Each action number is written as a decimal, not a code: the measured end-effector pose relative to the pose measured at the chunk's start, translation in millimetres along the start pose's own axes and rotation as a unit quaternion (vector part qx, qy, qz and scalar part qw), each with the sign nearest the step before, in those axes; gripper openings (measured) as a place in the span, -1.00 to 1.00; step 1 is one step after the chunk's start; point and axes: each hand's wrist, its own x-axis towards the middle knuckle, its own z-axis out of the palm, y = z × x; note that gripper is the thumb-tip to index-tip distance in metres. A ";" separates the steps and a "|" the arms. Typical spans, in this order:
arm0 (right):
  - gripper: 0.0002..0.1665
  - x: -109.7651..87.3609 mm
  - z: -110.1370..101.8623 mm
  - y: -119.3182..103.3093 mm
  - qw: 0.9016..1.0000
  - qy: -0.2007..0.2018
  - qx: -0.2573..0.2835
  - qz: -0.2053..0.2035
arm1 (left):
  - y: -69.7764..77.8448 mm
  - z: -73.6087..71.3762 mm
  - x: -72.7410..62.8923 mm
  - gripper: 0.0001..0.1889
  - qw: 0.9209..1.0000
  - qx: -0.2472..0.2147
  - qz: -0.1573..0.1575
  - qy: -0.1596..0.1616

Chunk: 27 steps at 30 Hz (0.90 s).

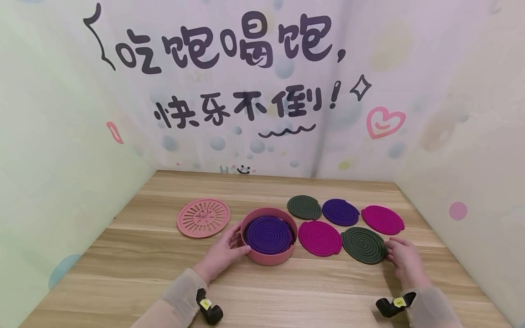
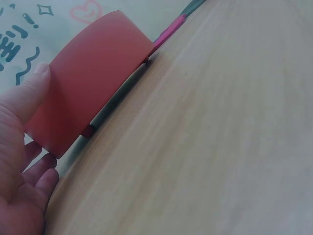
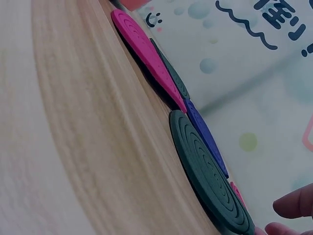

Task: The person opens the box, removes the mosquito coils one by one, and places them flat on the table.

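My left hand (image 1: 223, 253) grips the side of a round pink mosquito-coil box (image 1: 268, 258), thumb on the near wall. In the left wrist view the thumb presses the wall of the box (image 2: 98, 78), and the other fingers curl by its lower edge. Inside lies a purple mosquito coil (image 1: 268, 234). At the right, my right hand (image 1: 406, 262) reaches the outer edge of a dark green mosquito coil (image 1: 364, 245), which lies flat. The right wrist view shows the thumb (image 3: 296, 201) apart from that coil and a fingertip near its end.
A slotted pink lid (image 1: 203, 217) lies left of the box. Right of it lie a magenta coil (image 1: 320, 238) and, farther back, green (image 1: 304, 207), purple (image 1: 340, 212) and magenta (image 1: 383, 220) coils. A printed cloth backdrop (image 1: 246, 146) borders the wooden table (image 1: 287, 296).
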 end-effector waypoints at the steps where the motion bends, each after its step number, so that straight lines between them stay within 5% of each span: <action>1: -0.34 -0.3 -0.5 -0.2 1.000 -0.002 -0.003 0.002 | -0.1 0.1 -0.1 -0.14 1.000 -0.001 0.001 0.000; 27: -0.40 -3.0 -2.8 -8.0 1.000 0.000 -0.020 0.010 | 0.6 0.1 -0.3 -0.14 1.000 -0.006 -0.003 -0.004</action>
